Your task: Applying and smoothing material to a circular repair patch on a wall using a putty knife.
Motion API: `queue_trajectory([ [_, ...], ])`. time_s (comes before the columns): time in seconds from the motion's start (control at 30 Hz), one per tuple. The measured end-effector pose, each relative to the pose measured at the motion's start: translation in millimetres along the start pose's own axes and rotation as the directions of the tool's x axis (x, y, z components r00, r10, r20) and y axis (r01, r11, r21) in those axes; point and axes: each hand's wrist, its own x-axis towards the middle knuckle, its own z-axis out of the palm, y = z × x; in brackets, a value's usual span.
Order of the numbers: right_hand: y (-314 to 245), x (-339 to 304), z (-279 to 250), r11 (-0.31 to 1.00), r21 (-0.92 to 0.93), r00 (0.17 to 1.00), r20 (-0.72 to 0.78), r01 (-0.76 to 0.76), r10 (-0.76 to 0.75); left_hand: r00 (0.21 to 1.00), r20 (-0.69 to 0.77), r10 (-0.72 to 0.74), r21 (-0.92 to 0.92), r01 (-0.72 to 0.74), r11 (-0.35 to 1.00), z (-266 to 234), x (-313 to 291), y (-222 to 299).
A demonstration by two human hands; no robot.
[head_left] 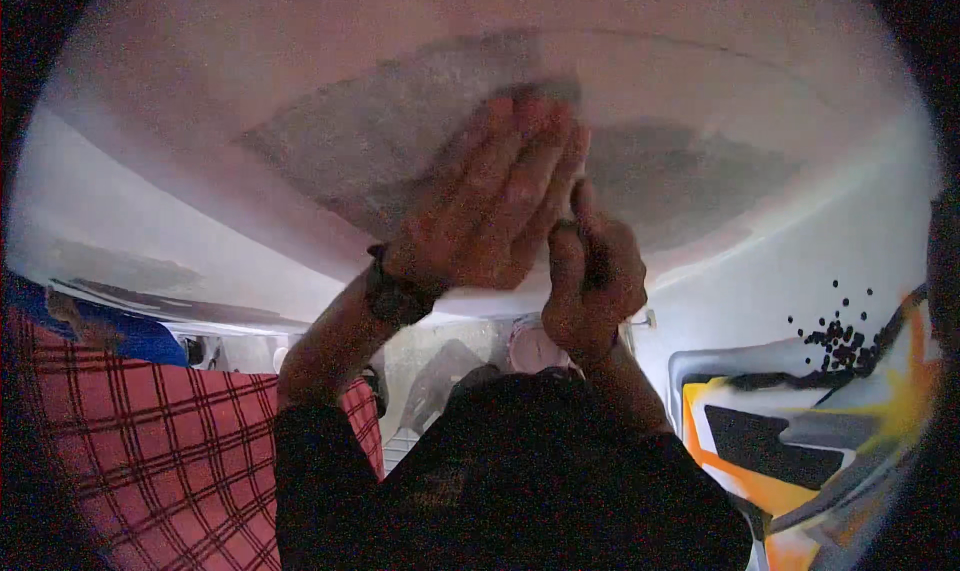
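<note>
A large pale curved surface [690, 71] fills the upper part of the head view, with a dark grey patch [370, 121] on it and another grey patch [690, 166] farther right. My left hand [490, 196] lies against the surface at the left patch's edge, fingers stretched out and close together. On that wrist is a dark watch [395, 296]. Just below and to the right, my right hand [605, 281] is closed, its fingers curled near the left hand's edge. Whatever it may hold is hidden in shadow.
Red checked cloth [170, 451] hangs at the lower left, with something blue [135, 331] and what looks like a hand above it. Below my hands stands a round pinkish container [535, 351]. A painted wall [780, 431] rises at the right.
</note>
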Motion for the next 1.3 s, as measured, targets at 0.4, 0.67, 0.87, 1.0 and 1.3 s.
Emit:
queue_trajectory([
  [0.4, -14, 12, -5, 0.997, 0.016, 0.997, 0.023, -0.076, 0.075, 0.999, -0.033, 0.008, -0.010, -0.008, 1.000, -7, 10, 4],
  [0.67, -15, 13, -12, 0.995, -0.085, 0.999, 0.025, -0.043, 0.046, 0.995, -0.100, 0.021, 0.039, -0.017, 0.999, -4, 14, 1],
  [0.87, -20, 23, -7, 0.997, -0.021, 0.997, 0.039, -0.072, 0.073, 1.000, -0.015, 0.010, 0.033, -0.009, 0.999, -6, 18, -1],
  [1.0, -22, 20, -15, 0.992, 0.002, 0.991, 0.039, -0.125, 0.125, 0.999, -0.039, -0.013, -0.009, 0.012, 1.000, -4, 17, 5],
  [1.3, -16, 14, -15, 0.993, 0.020, 0.992, 0.058, -0.117, 0.116, 1.000, 0.005, -0.005, 0.004, 0.005, 1.000, -5, 16, 3],
])
